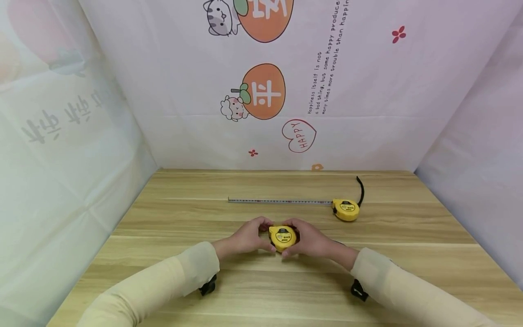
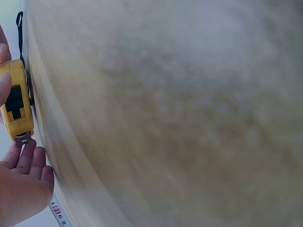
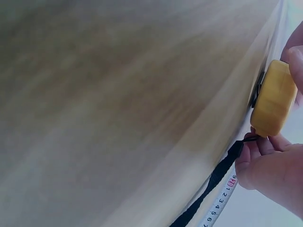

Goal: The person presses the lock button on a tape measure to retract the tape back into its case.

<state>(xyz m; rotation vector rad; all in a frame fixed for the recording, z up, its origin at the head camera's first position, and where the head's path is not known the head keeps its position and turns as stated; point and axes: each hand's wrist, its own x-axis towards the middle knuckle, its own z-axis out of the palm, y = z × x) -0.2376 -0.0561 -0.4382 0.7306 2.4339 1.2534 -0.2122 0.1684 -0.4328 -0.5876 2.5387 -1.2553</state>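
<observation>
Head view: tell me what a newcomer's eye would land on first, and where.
Most likely the bright yellow tape measure just below the middle, held between the left hand and the right hand. Next, probably, the second tape measure, farther back and to the right on the wooden table, its blade drawn out leftward. Behind, orange fruit drawings stand out against the pale backdrop.

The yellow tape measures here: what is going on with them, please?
A person holds one yellow tape measure between both hands, the left hand at its metal hook, the right hand at the black strap end. The hook sits against the case. Farther back, a second yellow tape measure lies on the wooden table, its blade extended to the left.
</observation>
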